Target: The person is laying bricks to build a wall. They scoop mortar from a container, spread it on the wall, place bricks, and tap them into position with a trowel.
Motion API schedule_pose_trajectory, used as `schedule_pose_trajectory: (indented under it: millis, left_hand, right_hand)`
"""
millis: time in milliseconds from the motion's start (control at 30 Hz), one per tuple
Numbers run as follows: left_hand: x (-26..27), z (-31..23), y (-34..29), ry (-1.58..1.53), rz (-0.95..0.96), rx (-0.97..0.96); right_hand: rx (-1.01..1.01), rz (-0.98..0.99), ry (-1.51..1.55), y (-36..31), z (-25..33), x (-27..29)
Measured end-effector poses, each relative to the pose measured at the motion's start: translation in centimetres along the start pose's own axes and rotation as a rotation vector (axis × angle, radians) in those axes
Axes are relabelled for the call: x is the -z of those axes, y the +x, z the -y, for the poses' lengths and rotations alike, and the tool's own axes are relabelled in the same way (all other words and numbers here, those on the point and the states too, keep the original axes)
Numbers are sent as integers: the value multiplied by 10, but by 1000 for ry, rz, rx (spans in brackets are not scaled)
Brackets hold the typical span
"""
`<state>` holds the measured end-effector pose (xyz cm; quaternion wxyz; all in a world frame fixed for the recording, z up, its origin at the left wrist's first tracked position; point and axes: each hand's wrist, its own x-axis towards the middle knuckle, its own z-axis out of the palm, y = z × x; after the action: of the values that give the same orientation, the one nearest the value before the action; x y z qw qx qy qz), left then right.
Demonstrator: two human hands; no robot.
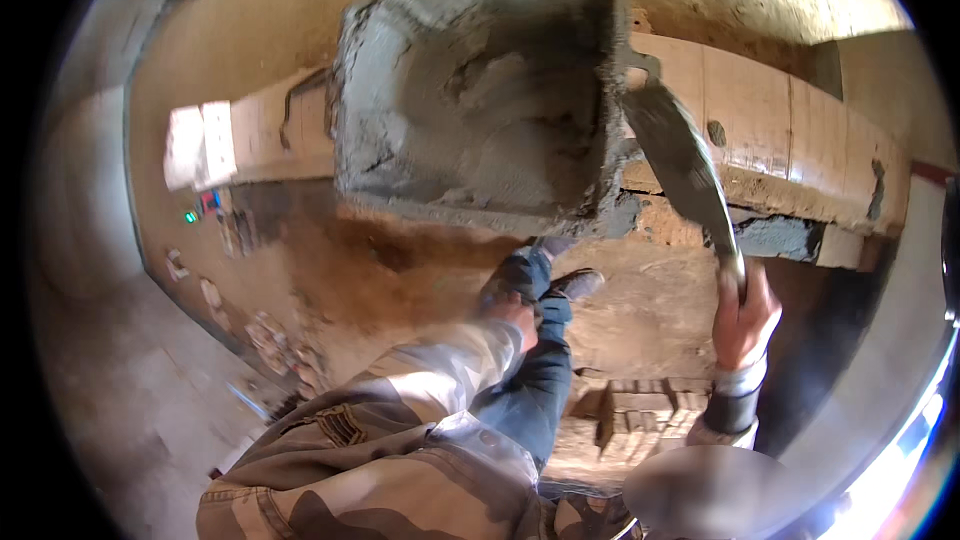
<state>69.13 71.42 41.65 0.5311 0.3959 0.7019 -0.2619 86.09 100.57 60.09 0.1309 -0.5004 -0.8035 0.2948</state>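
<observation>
My right hand [745, 318] is closed round the handle of a trowel [680, 155]. Its long, mortar-smeared blade points up and away, and its tip is by the right side of a mortar tub [345, 105]. Grey wet mortar [480, 90] coats the rectangular tub and lies inside it, heaped unevenly. A loop handle [645, 65] juts from the tub's right side, close to the blade. My left hand [515, 318] is low, in front of my leg and apart from the tub; its fingers are blurred and partly hidden.
The tub sits across a long low wall [760, 105] with a pale smooth top. Patches of mortar [775, 238] cling to its near side. Stacked bricks [650, 410] stand on the ground near my right forearm. Broken pieces [275, 340] lie at the left, beside a grey floor edge.
</observation>
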Motion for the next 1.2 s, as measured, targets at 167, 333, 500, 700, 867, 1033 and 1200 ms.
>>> schedule_pose_trajectory:
  millis: [167, 333, 500, 700, 867, 1033, 1200]
  left_hand:
    - [-14, 13, -19, -233, -109, 38]
    - [-16, 23, -30, -369, -122, 43]
    - [-45, 44, -29, -494, -160, 160]
    - [-55, 50, -33, -519, -185, 133]
    - [-57, 53, -38, -498, -218, 147]
    - [-3, 47, -49, -403, -46, 37]
    - [-22, 30, -28, -423, -208, 8]
  right_hand:
    - [453, 235, -346, 111, 117, -59]
    - [626, 499, -541, 101, 138, -161]
    - [567, 644, -445, 72, 150, -169]
    - [544, 739, -239, 100, 167, -198]
    - [269, 1023, -110, 133, 178, -178]
    - [122, 1034, 90, 110, 152, -110]
    - [-166, 826, 433, -8, 63, -54]
